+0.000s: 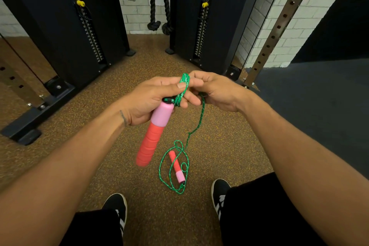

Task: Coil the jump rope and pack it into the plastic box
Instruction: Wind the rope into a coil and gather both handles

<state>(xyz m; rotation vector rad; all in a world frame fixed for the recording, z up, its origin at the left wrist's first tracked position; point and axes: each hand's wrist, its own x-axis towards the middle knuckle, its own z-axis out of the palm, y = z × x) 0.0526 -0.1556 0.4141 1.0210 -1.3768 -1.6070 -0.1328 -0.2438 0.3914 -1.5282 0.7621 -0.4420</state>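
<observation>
left hand (147,100) closed around the pink upper end of one jump rope handle (152,136), fingers wrapped and thumb pressed over a few turns of the green rope (182,91) wound at the fingertips. handle hangs tilted, red grip end down and toward the viewer (lower tip slightly blurred). right hand (215,90) just beside the left, fingertips pinched together on the rope at the top of the small coil; the two hands nearly touch there. from under the right hand a single strand drops down to the floor (119,78), where the remainder lies in loose loops. second handle (176,167) lies flat on the floor inside those loops, pink end toward the viewer, between the two black shoes (117,204) with white stripes. speckled brown flooring under everything; darker mat (311,94) to the right. black weight machine frame (65,26) stands ahead against a white brick wall, a black rope attachment (159,6) hanging at its centre. plastic box: cannot locate it in view.
</observation>
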